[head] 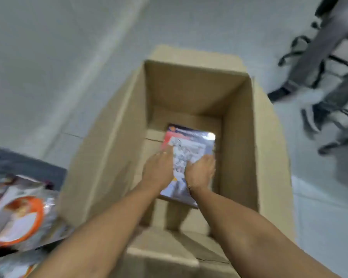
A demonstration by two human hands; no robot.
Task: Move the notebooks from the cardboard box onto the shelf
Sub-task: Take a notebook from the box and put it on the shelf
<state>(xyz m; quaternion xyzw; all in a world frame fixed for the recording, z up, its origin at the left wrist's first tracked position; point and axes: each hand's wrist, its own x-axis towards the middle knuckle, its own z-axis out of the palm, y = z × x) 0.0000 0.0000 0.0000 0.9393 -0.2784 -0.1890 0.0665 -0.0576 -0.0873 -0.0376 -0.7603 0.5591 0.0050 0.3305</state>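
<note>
An open cardboard box (241, 141) stands on the floor below me. At its bottom lies a plastic-wrapped pack of notebooks (191, 143) with a red, white and blue cover. Both my arms reach down into the box. My left hand (159, 169) lies on the pack's left edge, fingers wrapped at the side. My right hand (200, 172) presses on the pack's right part, its fingers curled over the edge. The near end of the pack is hidden under my hands. The frame is blurred. No shelf shows.
Shiny wrapped notebooks (20, 217) with an orange-and-white cover lie on a surface at the lower left. A person in grey trousers (319, 63) stands at the upper right beside black chair legs (301, 53). Pale floor surrounds the box.
</note>
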